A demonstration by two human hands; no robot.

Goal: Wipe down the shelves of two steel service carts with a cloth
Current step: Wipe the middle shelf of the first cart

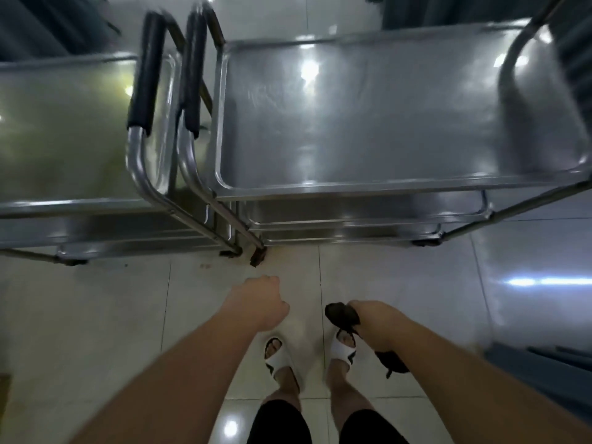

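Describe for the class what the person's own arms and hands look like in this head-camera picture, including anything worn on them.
Both forearms are bare up to the picture's lower edge: no sleeves, gloves, watch, rings or bands show. The left hand and the right hand are bare too. Slight blur hides fine detail. Below them, the person wears dark shorts and white open-toed slide sandals.

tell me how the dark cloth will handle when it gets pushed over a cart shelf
Probably floppy: the cloth bunches at the right hand and a tail droops below the wrist. It looks light, held in that hand alone. On the right cart's glossy steel shelf it should slide easily, though it may crumple unless pressed flat.
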